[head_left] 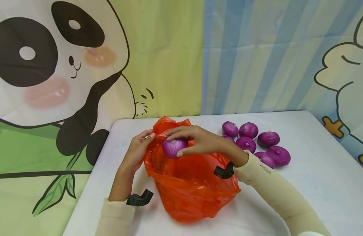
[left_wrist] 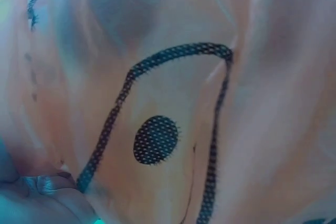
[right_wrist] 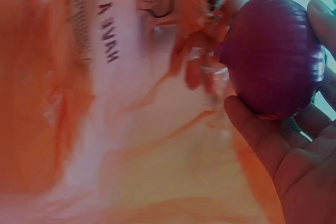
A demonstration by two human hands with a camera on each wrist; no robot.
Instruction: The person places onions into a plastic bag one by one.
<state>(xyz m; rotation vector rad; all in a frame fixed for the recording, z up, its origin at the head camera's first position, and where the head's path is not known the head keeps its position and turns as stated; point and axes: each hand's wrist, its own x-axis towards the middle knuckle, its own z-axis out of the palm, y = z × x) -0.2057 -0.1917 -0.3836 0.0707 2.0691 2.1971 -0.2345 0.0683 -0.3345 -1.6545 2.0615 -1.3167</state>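
An orange-red plastic bag (head_left: 196, 200) with dark print stands with its mouth spread on the white table. My left hand (head_left: 137, 149) pinches the bag's far-left rim between thumb and fingers. Above the bag's mouth, my right hand (head_left: 199, 139) grips a purple onion (head_left: 173, 148), thumb on the near side and fingers over the top. The right wrist view shows this onion (right_wrist: 275, 56) between the thumb and fingers, with the bag behind it. Printed plastic (left_wrist: 157, 93) fills the left wrist view; part of the left hand (left_wrist: 44, 200) shows at its lower corner.
Several purple onions (head_left: 245, 144) lie in a group right of the bag, partly behind the right forearm. The white table (head_left: 326, 183) extends to the right. A curtain (head_left: 169, 59) with a cartoon panda hangs behind the table's far edge.
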